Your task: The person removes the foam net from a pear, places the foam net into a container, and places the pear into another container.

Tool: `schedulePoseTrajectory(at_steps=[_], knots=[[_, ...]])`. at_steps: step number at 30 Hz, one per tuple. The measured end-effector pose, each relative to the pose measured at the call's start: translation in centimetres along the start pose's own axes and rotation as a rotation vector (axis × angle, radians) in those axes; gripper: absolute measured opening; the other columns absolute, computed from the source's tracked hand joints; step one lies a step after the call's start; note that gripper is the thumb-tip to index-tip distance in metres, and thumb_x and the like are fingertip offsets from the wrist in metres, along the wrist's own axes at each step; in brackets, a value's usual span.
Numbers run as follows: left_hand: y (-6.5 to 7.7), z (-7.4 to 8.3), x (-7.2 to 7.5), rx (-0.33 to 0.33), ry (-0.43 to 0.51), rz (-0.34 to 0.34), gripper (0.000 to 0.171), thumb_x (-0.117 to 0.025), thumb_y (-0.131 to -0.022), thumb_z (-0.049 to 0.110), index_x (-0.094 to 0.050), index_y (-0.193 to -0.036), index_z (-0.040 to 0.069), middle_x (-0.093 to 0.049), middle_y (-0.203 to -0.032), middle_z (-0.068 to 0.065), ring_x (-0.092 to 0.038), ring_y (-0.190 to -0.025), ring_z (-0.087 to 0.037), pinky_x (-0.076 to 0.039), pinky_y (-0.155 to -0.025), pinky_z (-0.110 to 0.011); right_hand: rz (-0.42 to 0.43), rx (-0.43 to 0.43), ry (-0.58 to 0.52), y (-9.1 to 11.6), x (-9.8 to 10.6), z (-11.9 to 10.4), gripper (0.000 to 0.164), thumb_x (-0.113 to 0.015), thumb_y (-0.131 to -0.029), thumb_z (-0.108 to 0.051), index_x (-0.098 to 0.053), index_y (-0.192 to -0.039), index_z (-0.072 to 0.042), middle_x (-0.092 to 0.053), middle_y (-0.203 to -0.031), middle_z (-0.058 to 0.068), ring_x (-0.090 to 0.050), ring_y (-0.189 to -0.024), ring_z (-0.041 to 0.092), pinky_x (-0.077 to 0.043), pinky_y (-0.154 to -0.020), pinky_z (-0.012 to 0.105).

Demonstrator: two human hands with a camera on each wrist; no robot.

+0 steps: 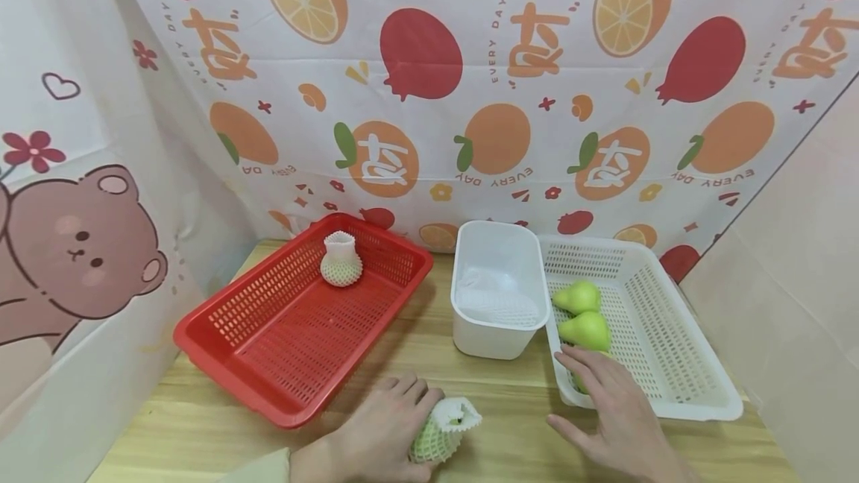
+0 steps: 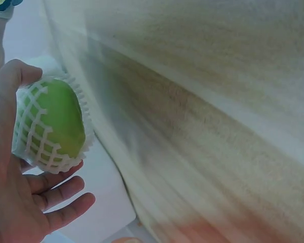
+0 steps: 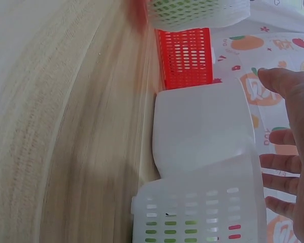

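My left hand (image 1: 385, 431) grips a green pear (image 2: 66, 116) in a white foam net, low over the wooden table. Thumb and index finger press its sides, while the other fingers (image 2: 66, 215) extend loosely. The net's frilled end (image 1: 456, 414) points up and right. My right hand (image 1: 614, 416), fingers spread and holding nothing, hovers over the near left corner of a white basket (image 1: 698, 412). Inside that basket lie bare green pears (image 1: 587, 330) along its left side, one partly hidden behind my right fingers.
A red basket (image 1: 235, 386) at the left holds another foam-netted pear (image 1: 341, 267). Between the baskets stands a deep white bin (image 1: 493, 345) with white netting (image 1: 499, 308) inside. A fruit-print cloth (image 1: 429, 118) hangs behind, and a bear-print cloth (image 1: 80, 244) hangs at the left.
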State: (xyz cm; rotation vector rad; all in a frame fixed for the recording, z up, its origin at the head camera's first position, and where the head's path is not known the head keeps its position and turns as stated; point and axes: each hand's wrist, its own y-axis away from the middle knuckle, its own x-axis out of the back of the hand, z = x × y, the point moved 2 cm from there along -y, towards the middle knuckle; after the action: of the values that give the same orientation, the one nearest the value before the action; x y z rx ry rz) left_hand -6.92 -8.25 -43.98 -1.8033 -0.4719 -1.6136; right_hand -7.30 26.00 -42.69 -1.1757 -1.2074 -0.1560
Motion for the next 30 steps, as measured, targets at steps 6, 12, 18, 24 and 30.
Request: schedulePoseTrajectory(at_steps=[6,12,18,24,30], knots=[[0.1,0.1,-0.5,-0.001,-0.004,-0.017,0.072,-0.08,-0.071,0.067,-0.06,-0.122,0.02,-0.062,-0.098,0.008,-0.058,-0.094,-0.009,-0.049,-0.077,-0.026,-0.008,-0.018,0.003,0.0,-0.2,0.0,0.082,-0.085,-0.077,-0.059,-0.067,-0.138,-0.008,-0.068,-0.138,0.008,-0.062,-0.123,0.029,-0.016,-0.124,0.012],[0.2,0.2,-0.6,-0.001,-0.014,-0.064,0.073,-0.077,-0.074,0.071,-0.06,-0.124,0.02,-0.064,-0.102,0.006,-0.06,-0.097,-0.011,-0.052,-0.081,-0.029,-0.03,-0.043,0.018,0.1,-0.2,0.0,0.086,-0.091,-0.069,-0.053,-0.066,-0.139,-0.01,-0.067,-0.14,0.007,-0.062,-0.126,0.029,-0.017,-0.122,0.013],[0.1,0.3,-0.8,-0.02,-0.022,-0.059,0.071,-0.077,-0.074,0.071,-0.059,-0.12,0.02,-0.064,-0.101,0.006,-0.06,-0.098,-0.01,-0.054,-0.083,-0.029,-0.018,-0.028,0.015,0.2,-0.3,0.0,0.083,-0.087,-0.074,-0.057,-0.067,-0.138,-0.009,-0.067,-0.139,0.007,-0.062,-0.124,0.029,-0.017,-0.122,0.012],[0.2,0.4,-1.1,-0.031,-0.046,-0.035,0.072,-0.078,-0.073,0.072,-0.06,-0.119,0.02,-0.064,-0.1,0.006,-0.06,-0.096,-0.01,-0.054,-0.08,-0.027,0.002,-0.005,0.011,0.1,-0.2,-0.1,0.079,-0.076,-0.084,-0.066,-0.067,-0.138,-0.009,-0.068,-0.139,0.008,-0.063,-0.122,0.029,-0.021,-0.121,0.014],[0.3,0.6,-1.1,-0.033,-0.068,-0.021,0.074,-0.078,-0.072,0.073,-0.06,-0.119,0.019,-0.065,-0.099,0.005,-0.061,-0.096,-0.011,-0.054,-0.08,-0.028,-0.002,-0.01,0.04,0.2,-0.2,-0.2,0.08,-0.081,-0.08,-0.063,-0.066,-0.139,-0.012,-0.067,-0.139,0.006,-0.064,-0.121,0.028,-0.037,-0.109,0.031]])
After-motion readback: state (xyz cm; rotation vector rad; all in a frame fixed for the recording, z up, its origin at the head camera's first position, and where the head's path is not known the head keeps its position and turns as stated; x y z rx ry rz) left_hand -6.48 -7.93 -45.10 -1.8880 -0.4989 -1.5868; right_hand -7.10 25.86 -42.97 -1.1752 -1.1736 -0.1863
